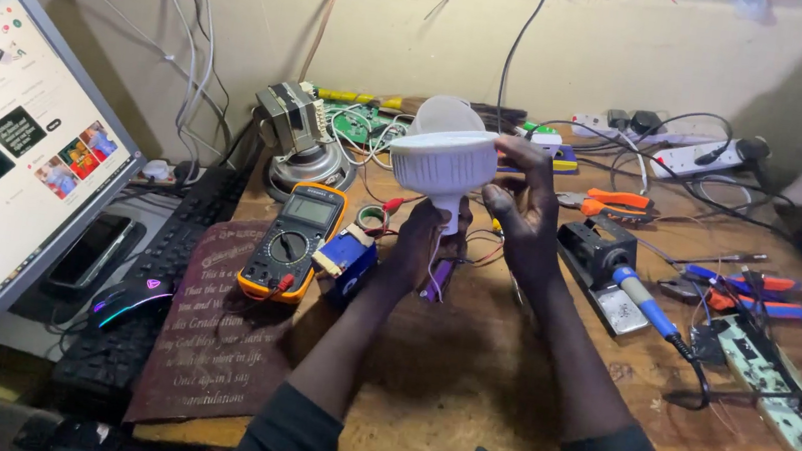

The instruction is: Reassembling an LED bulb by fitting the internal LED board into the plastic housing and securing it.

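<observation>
My left hand (419, 243) grips the white LED bulb housing (443, 165) by its neck, right hand (524, 209) clamped on its rim, just right of the yellow multimeter (294, 239).

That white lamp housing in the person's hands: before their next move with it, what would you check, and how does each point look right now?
1. Left hand has a grip on the narrow base of the white lamp housing: ok.
2. Right hand steadies the housing's wide rim: ok.
3. Housing is held clear above the wooden bench: ok.
4. Soldering iron lies apart from both hands, to the right: ok.
5. Whether the iron is hot: cannot tell.
6. Loose wires under the housing are free of the left hand: cannot tell.
</observation>
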